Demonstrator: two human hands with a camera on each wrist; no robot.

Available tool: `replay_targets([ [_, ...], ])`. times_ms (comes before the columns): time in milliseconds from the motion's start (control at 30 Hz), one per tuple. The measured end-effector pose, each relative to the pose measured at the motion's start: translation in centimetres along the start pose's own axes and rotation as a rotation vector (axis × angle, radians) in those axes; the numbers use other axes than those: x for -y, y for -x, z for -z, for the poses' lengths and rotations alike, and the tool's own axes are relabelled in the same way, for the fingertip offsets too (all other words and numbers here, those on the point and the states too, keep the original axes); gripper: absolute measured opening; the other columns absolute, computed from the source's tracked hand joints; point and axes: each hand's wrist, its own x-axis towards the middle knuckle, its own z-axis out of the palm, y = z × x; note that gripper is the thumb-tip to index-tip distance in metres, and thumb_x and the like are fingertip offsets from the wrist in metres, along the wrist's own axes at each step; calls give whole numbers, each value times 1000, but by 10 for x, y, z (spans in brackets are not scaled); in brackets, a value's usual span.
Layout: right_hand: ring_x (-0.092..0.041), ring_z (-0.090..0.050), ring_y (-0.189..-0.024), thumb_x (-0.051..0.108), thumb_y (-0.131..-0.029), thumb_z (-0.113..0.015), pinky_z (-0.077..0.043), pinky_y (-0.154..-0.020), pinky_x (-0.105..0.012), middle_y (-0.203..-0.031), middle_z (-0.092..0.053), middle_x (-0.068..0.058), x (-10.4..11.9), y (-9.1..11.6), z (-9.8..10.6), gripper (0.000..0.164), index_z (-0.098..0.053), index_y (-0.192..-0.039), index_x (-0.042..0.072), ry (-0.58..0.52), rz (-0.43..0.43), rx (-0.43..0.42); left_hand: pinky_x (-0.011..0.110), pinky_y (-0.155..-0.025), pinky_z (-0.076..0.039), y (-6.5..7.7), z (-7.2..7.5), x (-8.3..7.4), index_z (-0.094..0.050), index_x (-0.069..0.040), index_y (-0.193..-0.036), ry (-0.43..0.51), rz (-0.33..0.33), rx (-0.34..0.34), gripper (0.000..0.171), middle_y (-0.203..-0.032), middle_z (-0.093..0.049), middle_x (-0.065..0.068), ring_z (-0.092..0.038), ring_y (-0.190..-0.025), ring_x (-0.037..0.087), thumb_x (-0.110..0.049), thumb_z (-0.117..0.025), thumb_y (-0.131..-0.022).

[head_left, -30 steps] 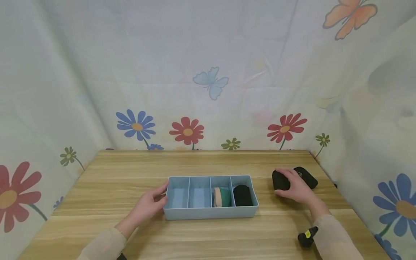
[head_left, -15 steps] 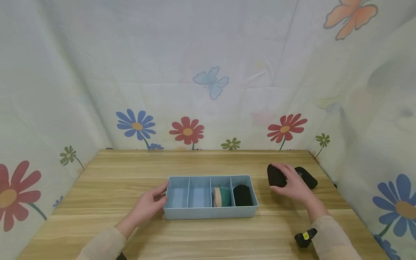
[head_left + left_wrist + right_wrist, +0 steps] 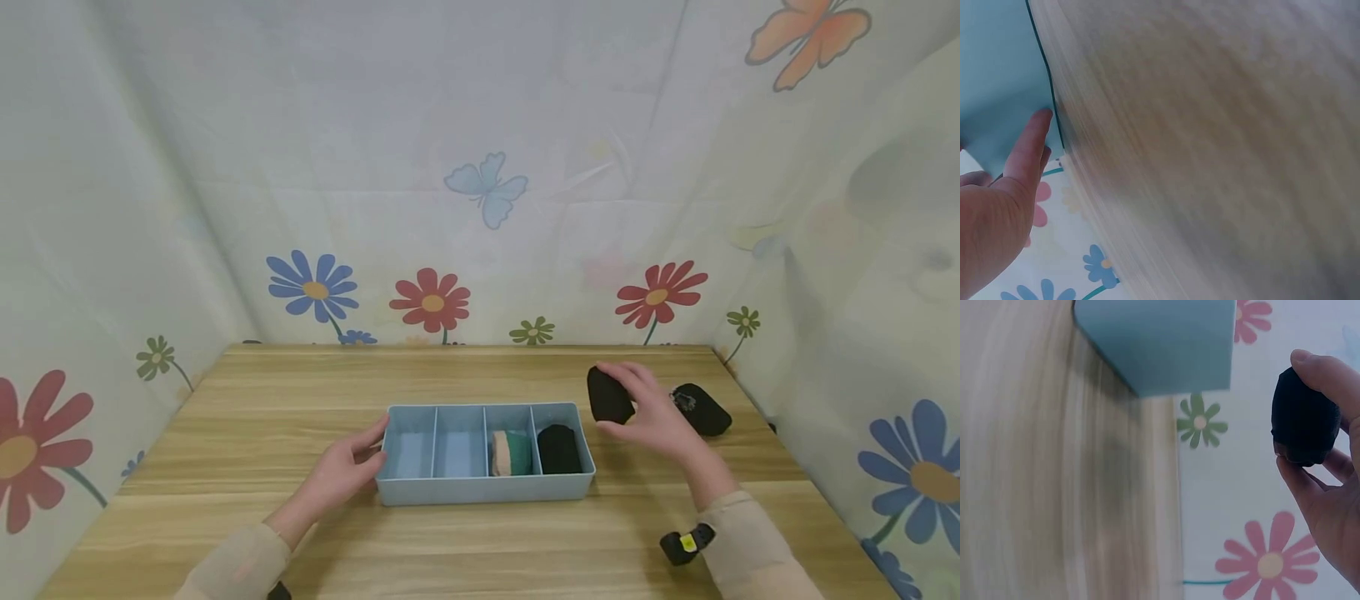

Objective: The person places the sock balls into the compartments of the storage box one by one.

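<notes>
My right hand [image 3: 652, 417] holds a rolled-up black sock [image 3: 608, 396] between thumb and fingers, above the table and right of the light blue divided box [image 3: 487, 492]. The right wrist view shows the black sock [image 3: 1304, 419] pinched near the box's end wall [image 3: 1166, 350]. My left hand [image 3: 341, 471] touches the left end of the box, its thumb lying straight against the end wall [image 3: 1004, 75] in the left wrist view. Inside the box, a green and beige rolled sock [image 3: 513, 454] and another black rolled sock [image 3: 558, 450] fill the two right compartments; the two left ones are bare.
One more black rolled bundle [image 3: 705, 410] lies on the wooden table [image 3: 480, 550] at the right, behind my right hand. A flowered curtain [image 3: 480, 108] hangs around the table's back and sides.
My right hand has lifted the black sock off the table and carried it left toward the box, away from the other black bundle. The left hand and the box stay put.
</notes>
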Motion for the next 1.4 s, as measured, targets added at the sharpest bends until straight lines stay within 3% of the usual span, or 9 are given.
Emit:
replay_targets([
  [267,-36,-53,-112,14,-70,-91,-52,-87,-57,-133,-49,-19,20,-12,-11,84,-49,-143,8,-17,132,-34,36,-81,-58,0,0,0,-36,-7,-153,4,4,-3,60,-153,-38,22,-52,-127,40,-12,-59,-98],
  [667,-31,-53,-117,19,-73,-89,-50,-93,-54,-138,-46,-13,52,-26,-33,84,-47,-146,10,-115,224,37,36,-80,-59,0,1,-1,-36,-7,-153,6,-8,-2,60,-152,-37,23,-52,-126,41,-11,-59,-98],
  [933,-27,-51,-119,22,-76,-87,-50,-94,-51,-140,-44,-10,69,-30,-52,82,-46,-147,15,-167,213,95,33,-79,-59,1,0,-1,-37,-5,-152,6,-13,-5,59,-152,-38,23,-53,-125,41,-9,-59,-98],
  [1167,-26,-51,-118,21,-77,-87,-51,-93,-48,-139,-45,-9,86,-35,-67,81,-46,-147,14,-182,222,89,35,-80,-59,1,0,-1,-37,-6,-153,-4,-10,-4,59,-152,-38,23,-52,-126,41,-10,-59,-98],
  [1400,-25,-50,-118,25,-79,-85,-51,-91,-47,-142,-43,-8,105,-37,-80,80,-45,-148,16,-202,174,110,35,-81,-58,-1,0,1,-36,-6,-153,-9,-4,-1,59,-152,-37,23,-51,-127,43,-10,-58,-98],
])
